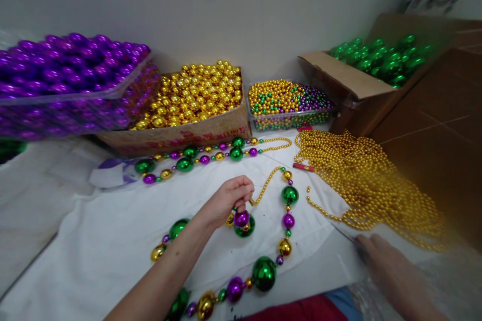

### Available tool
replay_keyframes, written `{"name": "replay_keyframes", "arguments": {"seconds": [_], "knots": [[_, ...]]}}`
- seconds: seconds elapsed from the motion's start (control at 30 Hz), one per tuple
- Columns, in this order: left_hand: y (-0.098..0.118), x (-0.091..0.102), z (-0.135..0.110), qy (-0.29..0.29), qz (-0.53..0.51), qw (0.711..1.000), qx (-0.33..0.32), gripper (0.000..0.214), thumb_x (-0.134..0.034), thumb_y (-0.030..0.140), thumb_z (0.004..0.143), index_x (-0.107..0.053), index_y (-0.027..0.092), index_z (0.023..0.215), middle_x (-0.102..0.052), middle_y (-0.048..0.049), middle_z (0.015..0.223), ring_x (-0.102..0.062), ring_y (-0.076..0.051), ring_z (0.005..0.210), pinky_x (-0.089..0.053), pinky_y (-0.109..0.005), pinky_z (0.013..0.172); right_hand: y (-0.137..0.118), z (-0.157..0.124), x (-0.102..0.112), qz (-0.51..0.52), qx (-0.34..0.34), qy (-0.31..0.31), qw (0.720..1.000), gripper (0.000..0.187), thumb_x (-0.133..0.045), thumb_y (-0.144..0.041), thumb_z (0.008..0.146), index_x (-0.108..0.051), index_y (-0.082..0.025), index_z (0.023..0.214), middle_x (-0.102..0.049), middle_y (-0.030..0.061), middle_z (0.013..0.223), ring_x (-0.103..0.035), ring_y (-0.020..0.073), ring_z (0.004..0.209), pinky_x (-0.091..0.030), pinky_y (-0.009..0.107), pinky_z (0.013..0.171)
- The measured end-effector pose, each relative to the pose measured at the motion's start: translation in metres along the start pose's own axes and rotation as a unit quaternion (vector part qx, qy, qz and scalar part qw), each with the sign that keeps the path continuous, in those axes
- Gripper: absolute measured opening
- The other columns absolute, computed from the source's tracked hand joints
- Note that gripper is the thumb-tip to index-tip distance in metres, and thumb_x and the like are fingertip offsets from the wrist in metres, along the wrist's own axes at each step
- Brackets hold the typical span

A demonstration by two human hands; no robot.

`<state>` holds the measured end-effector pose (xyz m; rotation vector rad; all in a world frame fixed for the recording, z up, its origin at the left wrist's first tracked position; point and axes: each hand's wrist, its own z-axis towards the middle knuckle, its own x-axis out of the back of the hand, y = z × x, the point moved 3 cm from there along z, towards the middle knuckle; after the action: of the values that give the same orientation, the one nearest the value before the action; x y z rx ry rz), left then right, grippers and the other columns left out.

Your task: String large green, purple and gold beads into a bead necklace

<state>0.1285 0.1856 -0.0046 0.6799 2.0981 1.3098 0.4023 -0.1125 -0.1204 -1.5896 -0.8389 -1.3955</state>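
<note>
My left hand (237, 194) is closed in a pinch on a bead necklace, where a thin strand of small gold beads (269, 180) meets larger beads. A purple bead (241, 218) and a green bead (244, 226) hang just below my fingers. The rest of the necklace, with a big green bead (264, 273), curves over the white cloth (124, 246) and passes partly behind my forearm. At the lower right, my right hand (384, 261) is blurred and closed around a thin metal tool (344, 233) with a dark grip; its kind is unclear.
A second necklace (204, 159) lies behind. Containers of purple balls (68, 67), gold balls (199, 91) and small mixed beads (289, 98) line the wall. A carton (350, 77) holds green balls. Gold bead strands (369, 185) and a red lighter-like object (303, 167) lie right.
</note>
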Motion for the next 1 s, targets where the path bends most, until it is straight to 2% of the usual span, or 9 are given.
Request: {"name": "replay_keyframes", "arguments": {"seconds": [0.07,0.13,0.23,0.37,0.4,0.47,0.57,0.73,1.0], "knots": [[0.0,0.001,-0.002,0.0,-0.004,1.0,-0.001,0.025,-0.069,0.031,0.071,-0.049,0.016,0.07,-0.045,0.0069,0.056,-0.029,-0.002,0.042,-0.027,-0.015,0.04,0.005,-0.002,0.001,0.157,-0.044,-0.035,0.986,0.029,-0.051,-0.021,0.078,-0.062,-0.025,0.105,-0.063,0.0069,0.094,-0.064,0.023,0.078,-0.051,0.035,0.07],[0.0,0.002,-0.004,-0.002,-0.008,1.0,-0.003,0.024,-0.069,0.031,0.072,-0.049,0.016,0.071,-0.046,0.007,0.057,-0.028,-0.002,0.042,-0.027,-0.015,0.04,0.0,-0.005,0.001,0.362,-0.093,-0.06,0.926,0.034,-0.06,-0.033,0.075,-0.06,-0.026,0.109,-0.064,0.006,0.098,-0.065,0.0218,0.08,-0.052,0.031,0.068],[0.0,0.004,-0.005,0.001,-0.012,1.0,-0.003,0.023,-0.068,0.031,0.074,-0.05,0.016,0.072,-0.045,0.0073,0.057,-0.028,-0.002,0.042,-0.027,-0.015,0.04,-0.033,-0.003,-0.001,0.6,-0.139,-0.133,0.777,0.048,-0.067,-0.047,0.073,-0.057,-0.026,0.114,-0.063,0.0031,0.083,-0.06,0.0165,0.062,-0.045,0.026,0.051],[-0.001,0.005,-0.004,0.003,-0.016,1.0,0.0,0.023,-0.068,0.03,0.075,-0.05,0.016,0.072,-0.045,0.0074,0.056,-0.027,-0.002,0.042,-0.028,-0.015,0.041,-0.104,0.015,0.005,0.767,-0.089,-0.273,0.573,0.061,-0.072,-0.059,0.066,-0.059,-0.023,0.113,-0.058,0.0018,0.076,-0.05,0.0118,0.054,-0.038,0.024,0.048],[-0.001,0.005,-0.004,0.002,-0.016,1.0,0.002,0.023,-0.068,0.03,0.075,-0.05,0.016,0.072,-0.045,0.0073,0.057,-0.027,-0.002,0.042,-0.028,-0.015,0.041,-0.118,0.021,0.008,0.792,-0.078,-0.289,0.533,0.058,-0.07,-0.06,0.068,-0.06,-0.022,0.111,-0.057,0.0023,0.078,-0.05,0.0114,0.056,-0.039,0.024,0.051],[-0.001,0.004,-0.005,0.002,-0.015,1.0,0.003,0.023,-0.068,0.03,0.075,-0.05,0.016,0.072,-0.045,0.007,0.057,-0.027,-0.002,0.042,-0.028,-0.015,0.041,-0.139,0.034,0.012,0.82,-0.064,-0.302,0.481,0.05,-0.066,-0.057,0.074,-0.06,-0.022,0.108,-0.056,0.0022,0.079,-0.049,0.0107,0.058,-0.038,0.024,0.053],[-0.001,0.002,-0.007,0.006,-0.014,1.0,0.005,0.024,-0.069,0.031,0.074,-0.05,0.016,0.071,-0.045,0.007,0.056,-0.028,-0.002,0.042,-0.028,-0.015,0.041,-0.157,0.051,0.013,0.829,-0.066,-0.308,0.461,0.041,-0.063,-0.053,0.08,-0.061,-0.021,0.107,-0.055,0.0013,0.077,-0.048,0.0099,0.057,-0.036,0.022,0.052],[-0.001,0.0,-0.008,0.01,-0.012,1.0,0.005,0.024,-0.069,0.031,0.074,-0.05,0.016,0.071,-0.044,0.0071,0.055,-0.027,-0.002,0.042,-0.028,-0.015,0.041,-0.168,0.069,0.01,0.817,-0.091,-0.287,0.491,0.038,-0.062,-0.05,0.082,-0.063,-0.02,0.104,-0.054,0.0005,0.076,-0.046,0.0078,0.055,-0.032,0.02,0.048],[-0.004,0.0,-0.008,0.008,-0.015,1.0,0.007,0.024,-0.069,0.031,0.073,-0.05,0.016,0.071,-0.045,0.0069,0.055,-0.027,-0.002,0.042,-0.028,-0.015,0.04,-0.172,0.082,0.013,0.81,-0.097,-0.255,0.519,0.043,-0.065,-0.052,0.079,-0.062,-0.018,0.104,-0.052,-0.0013,0.071,-0.042,0.0061,0.05,-0.028,0.019,0.045]]}}
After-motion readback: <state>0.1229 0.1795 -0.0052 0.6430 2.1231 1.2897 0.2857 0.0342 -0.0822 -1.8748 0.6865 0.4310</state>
